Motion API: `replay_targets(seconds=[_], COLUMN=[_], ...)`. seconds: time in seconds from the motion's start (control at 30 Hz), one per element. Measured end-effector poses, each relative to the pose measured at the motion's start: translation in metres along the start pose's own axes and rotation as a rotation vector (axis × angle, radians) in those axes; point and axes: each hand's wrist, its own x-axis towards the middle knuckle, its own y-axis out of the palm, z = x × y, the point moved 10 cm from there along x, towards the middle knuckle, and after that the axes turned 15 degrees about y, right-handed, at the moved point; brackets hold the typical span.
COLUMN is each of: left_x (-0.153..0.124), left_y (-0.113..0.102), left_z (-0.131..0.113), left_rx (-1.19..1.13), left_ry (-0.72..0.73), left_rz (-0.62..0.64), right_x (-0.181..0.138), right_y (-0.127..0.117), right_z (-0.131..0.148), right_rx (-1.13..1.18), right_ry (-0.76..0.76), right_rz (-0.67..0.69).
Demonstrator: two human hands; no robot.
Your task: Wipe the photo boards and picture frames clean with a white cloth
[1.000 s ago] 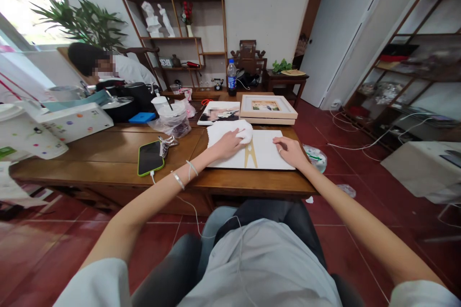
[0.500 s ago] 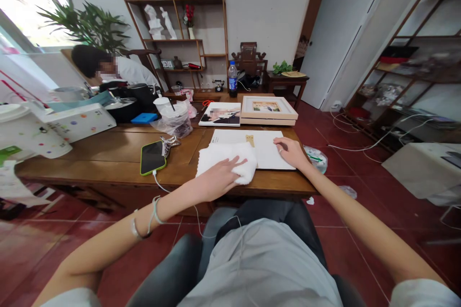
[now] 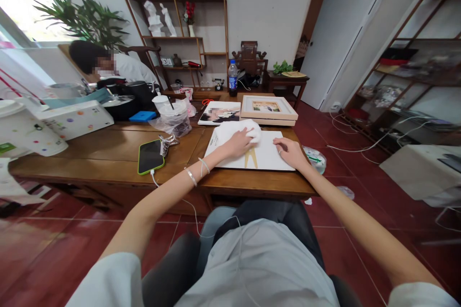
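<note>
White cloth (image 3: 225, 130) lies on the far part of a white board (image 3: 268, 153), which is on the wooden table (image 3: 108, 148). From afar, I see the left hand (image 3: 239, 143) laid over this cloth; whether the fingers grasp it, I cannot tell. The right hand (image 3: 288, 150) rests with bent fingers at the board's right side, and its grip I also cannot judge. Behind the board lies a framed picture (image 3: 268, 107).

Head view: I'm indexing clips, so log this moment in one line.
left hand: on white cloth | right hand: on white board, right side | board: on table
</note>
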Motion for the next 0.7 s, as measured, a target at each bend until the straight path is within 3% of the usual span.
replay_targets(seconds=[0.23,0.4,0.53,0.7], left_x=[-0.041,-0.074,-0.072,-0.032], left_y=[-0.008,-0.018,-0.018,-0.013], left_z=[-0.075,-0.125,-0.119,-0.065], left_rx=[0.048,0.109,0.077,0.028], left_ry=[0.092,0.201,0.204,0.106], left_rz=[0.088,0.070,0.067,0.077], right_x=[0.000,0.001,0.001,0.000], right_y=[0.001,0.001,0.000,0.000], right_z=[0.000,-0.001,0.000,0.000], right_rx=[-0.026,-0.028,-0.021,-0.002], right_ry=[-0.003,-0.005,-0.007,0.001], right_rz=[-0.006,-0.014,-0.014,-0.008])
